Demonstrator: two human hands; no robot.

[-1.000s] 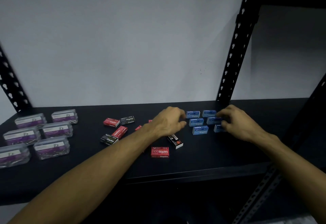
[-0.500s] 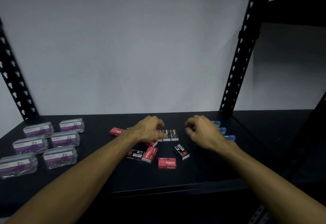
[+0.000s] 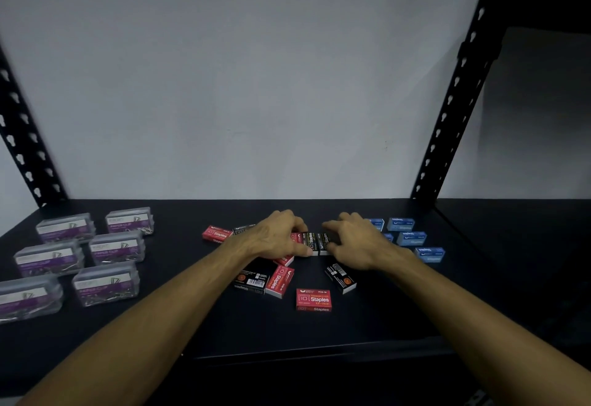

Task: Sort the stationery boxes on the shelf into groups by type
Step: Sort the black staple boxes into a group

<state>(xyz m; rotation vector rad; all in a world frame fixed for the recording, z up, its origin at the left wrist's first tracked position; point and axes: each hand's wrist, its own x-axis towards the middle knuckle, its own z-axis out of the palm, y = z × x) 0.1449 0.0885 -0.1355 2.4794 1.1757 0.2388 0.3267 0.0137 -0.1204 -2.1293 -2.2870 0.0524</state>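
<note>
— Two hands on the shelf [image 3: 415,309], is that right? What are they doing?

— Yes. My left hand [image 3: 275,239] and my right hand [image 3: 355,246] both rest in the middle, fingers curled down on a short row of black staple boxes [image 3: 315,242] standing side by side. My left thumb presses the row's left end and my right fingers press its right end, so the row is pinched between them.

— Where is everything else?

— Six clear paper clip boxes [image 3: 112,249] with purple labels sit grouped at the far left, in two columns. Blue boxes [image 3: 412,238] cluster at the right, just behind my right hand, partly hidden by it; I cannot count them all.

— And the red ones?

— Scattered. One red staple box [image 3: 217,234] lies left of my left hand, with a black one just behind it. Another red box [image 3: 314,299] lies nearest me, flat, label up. A third [image 3: 280,281] leans against a black box [image 3: 252,279] under my left wrist. One more black box [image 3: 341,277] lies turned at an angle below my right hand.
</note>
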